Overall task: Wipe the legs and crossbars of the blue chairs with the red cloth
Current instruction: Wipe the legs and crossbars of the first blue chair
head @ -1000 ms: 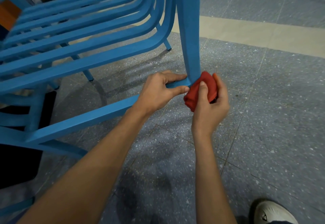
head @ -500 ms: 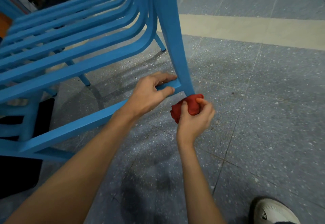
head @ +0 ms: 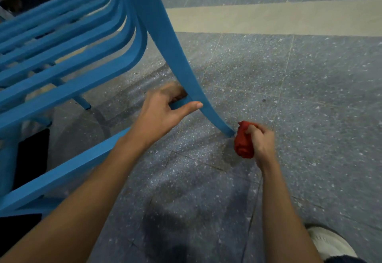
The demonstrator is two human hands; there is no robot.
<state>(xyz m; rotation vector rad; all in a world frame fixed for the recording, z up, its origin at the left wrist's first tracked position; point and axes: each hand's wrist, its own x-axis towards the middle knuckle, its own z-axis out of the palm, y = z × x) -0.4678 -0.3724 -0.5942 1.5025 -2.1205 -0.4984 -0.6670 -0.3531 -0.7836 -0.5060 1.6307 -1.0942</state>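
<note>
The stacked blue chairs (head: pixel 62 60) stood at the left. The left hand (head: pixel 163 114) curled around the crossbar (head: pixel 68 171) where it met the front leg (head: pixel 175 56), whose long axis slanted down and rightward to its foot. Just right of that foot, the right hand (head: pixel 262 143), the nearer 1, clutched the bunched red cloth (head: pixel 244 143); whether the cloth touched the leg was unclear. No container showed.

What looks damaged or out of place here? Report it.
Nothing stands out. The curved blue chair leg looks intact; the left hand grips its blue crossbar, the right hand holds the bunched red cloth by its foot.
</note>
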